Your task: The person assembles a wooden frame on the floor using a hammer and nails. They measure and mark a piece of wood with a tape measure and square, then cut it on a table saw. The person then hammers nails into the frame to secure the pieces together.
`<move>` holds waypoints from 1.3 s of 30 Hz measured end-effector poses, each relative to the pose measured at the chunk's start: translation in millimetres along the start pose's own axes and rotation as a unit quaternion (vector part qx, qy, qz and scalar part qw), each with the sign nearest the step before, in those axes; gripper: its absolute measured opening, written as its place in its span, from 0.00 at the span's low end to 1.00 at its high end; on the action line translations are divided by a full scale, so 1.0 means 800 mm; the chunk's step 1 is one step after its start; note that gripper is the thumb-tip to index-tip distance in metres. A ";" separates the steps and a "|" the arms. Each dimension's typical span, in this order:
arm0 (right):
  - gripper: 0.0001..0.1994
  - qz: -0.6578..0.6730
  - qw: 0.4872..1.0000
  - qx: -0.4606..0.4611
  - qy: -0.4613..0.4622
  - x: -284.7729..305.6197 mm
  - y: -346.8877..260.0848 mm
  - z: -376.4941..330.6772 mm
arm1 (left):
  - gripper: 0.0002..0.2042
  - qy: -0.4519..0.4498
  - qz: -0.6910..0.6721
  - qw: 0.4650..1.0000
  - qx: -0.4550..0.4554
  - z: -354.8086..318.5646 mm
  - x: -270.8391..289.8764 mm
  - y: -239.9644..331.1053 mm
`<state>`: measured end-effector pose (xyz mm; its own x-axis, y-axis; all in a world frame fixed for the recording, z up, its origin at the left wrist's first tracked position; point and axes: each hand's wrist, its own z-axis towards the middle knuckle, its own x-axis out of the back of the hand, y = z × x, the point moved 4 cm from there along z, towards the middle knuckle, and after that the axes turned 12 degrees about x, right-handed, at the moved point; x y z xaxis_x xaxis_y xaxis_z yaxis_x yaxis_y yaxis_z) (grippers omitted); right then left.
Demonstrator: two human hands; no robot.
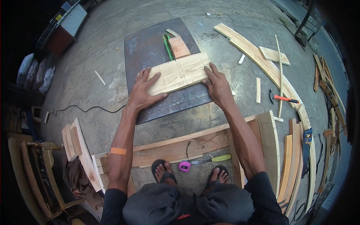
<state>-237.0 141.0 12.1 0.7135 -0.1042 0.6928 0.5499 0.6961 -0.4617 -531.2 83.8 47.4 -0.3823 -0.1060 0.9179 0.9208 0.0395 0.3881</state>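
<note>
A pale wooden board [178, 74] lies across a dark flat-topped work table [146, 47], with pencil-like lines crossing its face. My left hand [142, 92] grips its left end, the thumb stretched along the near edge and the fingers over the far side. At the other end my right hand [219, 86] holds the board's right edge, fingers on top. Just beyond the board sit a reddish wooden block [179, 47] and a narrow green strip [167, 47]. The board hides what lies beneath it.
By my feet lie a pink tape measure [184, 166] and a green-handled tool [221, 158], beside a curved wooden frame [195, 137]. To the right are a long curved plank [258, 63], a hammer [285, 98] and a blue-handled saw [307, 135]. A black cable [88, 108] runs left.
</note>
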 end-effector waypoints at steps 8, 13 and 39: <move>0.24 -0.002 1.000 0.004 -0.006 -0.001 0.003 0.006 | 0.41 -0.004 0.003 1.000 0.000 0.007 0.001 -0.003; 0.24 -0.006 1.000 0.002 -0.011 -0.004 0.005 0.013 | 0.42 0.001 0.000 1.000 -0.002 0.012 0.000 -0.008; 0.23 -0.015 1.000 0.006 -0.021 -0.014 0.013 0.044 | 0.42 0.004 -0.012 1.000 0.000 0.046 0.003 -0.023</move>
<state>-254.4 174.8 19.2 0.6775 -0.0961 0.7292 0.5658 0.7015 -0.4333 -551.6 119.0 45.5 -0.4037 -0.1157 0.9076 0.9114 0.0359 0.4100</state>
